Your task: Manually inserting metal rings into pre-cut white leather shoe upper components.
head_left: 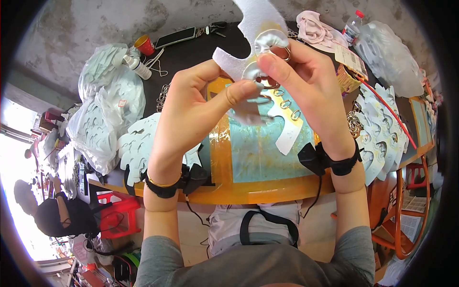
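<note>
Up in front of me, both hands hold a white, felt-like cut-out piece [263, 19] with curved notches. Pale fabric loops and metal rings [288, 51] sit along its lower part. My left hand [203, 103] pinches its lower left end between thumb and fingers. With thumb and bent fingers, my right hand [306, 79] grips it at the loops by the rings. A yellowish patch shows on the piece. Below my hands, a similar white piece with a row of metal rings [289, 124] lies on the blue-green work mat [260, 165].
Stacked pale cut-outs [138, 143] lie left, more cut-outs [382, 138] right, beside loose rings [355, 122]. Plastic bags [110, 105] stand far left. A phone [176, 37], red cup [144, 45] and pink cloth [318, 31] lie at the back. Another person [62, 210] sits at left.
</note>
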A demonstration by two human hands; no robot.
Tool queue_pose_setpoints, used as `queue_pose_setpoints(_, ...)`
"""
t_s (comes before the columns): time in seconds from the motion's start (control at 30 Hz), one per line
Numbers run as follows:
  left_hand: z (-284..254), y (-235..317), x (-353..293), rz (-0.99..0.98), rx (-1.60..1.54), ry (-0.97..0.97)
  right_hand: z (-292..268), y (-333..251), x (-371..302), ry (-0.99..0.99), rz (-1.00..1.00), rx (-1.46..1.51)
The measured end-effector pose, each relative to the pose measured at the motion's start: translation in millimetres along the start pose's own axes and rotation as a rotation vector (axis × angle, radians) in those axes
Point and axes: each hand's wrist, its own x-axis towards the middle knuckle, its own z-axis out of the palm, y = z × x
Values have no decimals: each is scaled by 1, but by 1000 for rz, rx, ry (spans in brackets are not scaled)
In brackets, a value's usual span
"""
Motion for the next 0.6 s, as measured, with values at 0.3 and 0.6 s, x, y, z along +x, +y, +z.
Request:
queue_pose_setpoints(0.3,4,3,0,-90,6,38,-4,10,6,51,178,379)
queue_pose_setpoints(0.6,2,3,-1,-95,-12,3,-8,13,7,-97,288,300)
